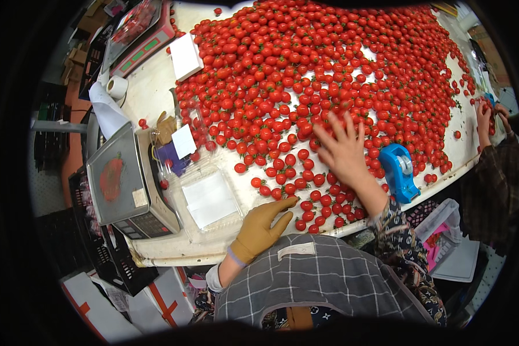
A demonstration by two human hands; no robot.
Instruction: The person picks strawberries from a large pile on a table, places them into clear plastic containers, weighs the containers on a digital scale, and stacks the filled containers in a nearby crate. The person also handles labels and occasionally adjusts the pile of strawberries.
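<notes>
A broad heap of red cherry tomatoes [259, 78], many with green stems, covers much of the white tabletop [145, 101]. My right hand [344, 153], bare and slightly blurred, reaches over them with its fingers spread; I see nothing in its grasp. Close to the table's front edge, my left hand [259, 229] wears a tan glove. Its thumb and forefinger are apart, beside a loose group of tomatoes [300, 184]. Left of that glove lies a clear plastic clamshell box [238, 203] with a white paper sheet [209, 200] inside.
A weighing scale [116, 173] stands at left, another scale [142, 56] behind it carrying packed tomatoes. A blue tape dispenser [399, 173] sits right of my right hand. Another person's hands [484, 121] hold tomatoes at far right. Black crates [112, 255] stand below the table's left edge.
</notes>
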